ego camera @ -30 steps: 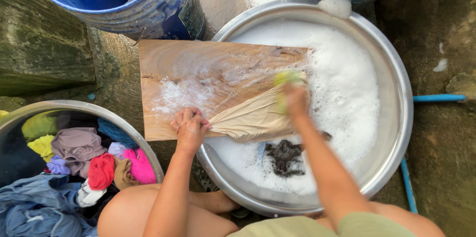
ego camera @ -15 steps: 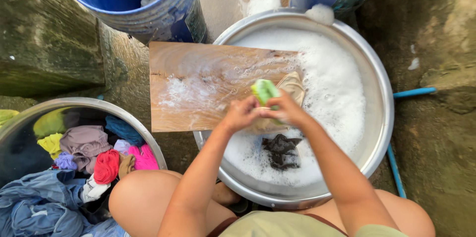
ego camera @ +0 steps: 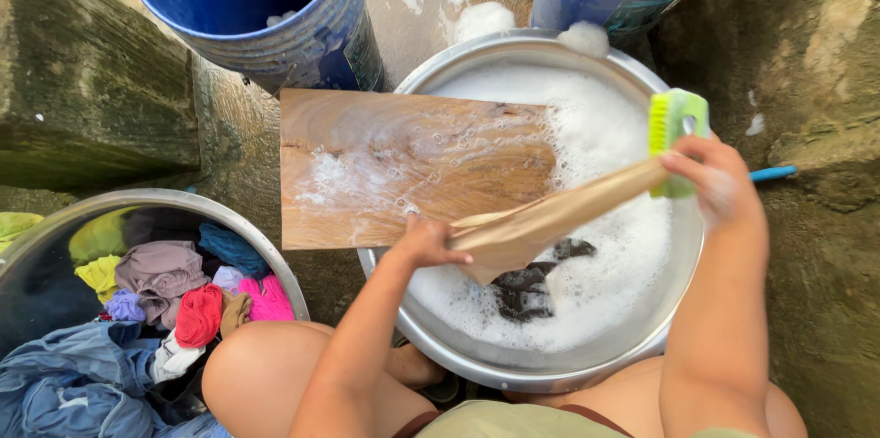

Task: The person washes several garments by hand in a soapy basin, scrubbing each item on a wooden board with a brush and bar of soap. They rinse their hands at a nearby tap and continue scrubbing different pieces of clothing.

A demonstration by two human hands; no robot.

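Your left hand (ego camera: 423,244) and right hand (ego camera: 715,183), which also clenched a brush (ego camera: 676,126), gripped a cloth (ego camera: 550,218) taut toward 3 o'clock over the basin (ego camera: 458,67), keeping it off the board (ego camera: 403,168).

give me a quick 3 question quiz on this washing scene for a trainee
1. True or false: the tan cloth lies flat on the wooden board.
2. Which hand holds the green brush? A) left hand B) right hand C) neither
3. Fill in: the dark cloth lies in the ______ water of the metal basin.

Key:
1. False: it is lifted off the board and pulled taut between the left hand and the right hand.
2. B: the right hand holds the brush together with one end of the tan cloth.
3. Foamy (soapy).
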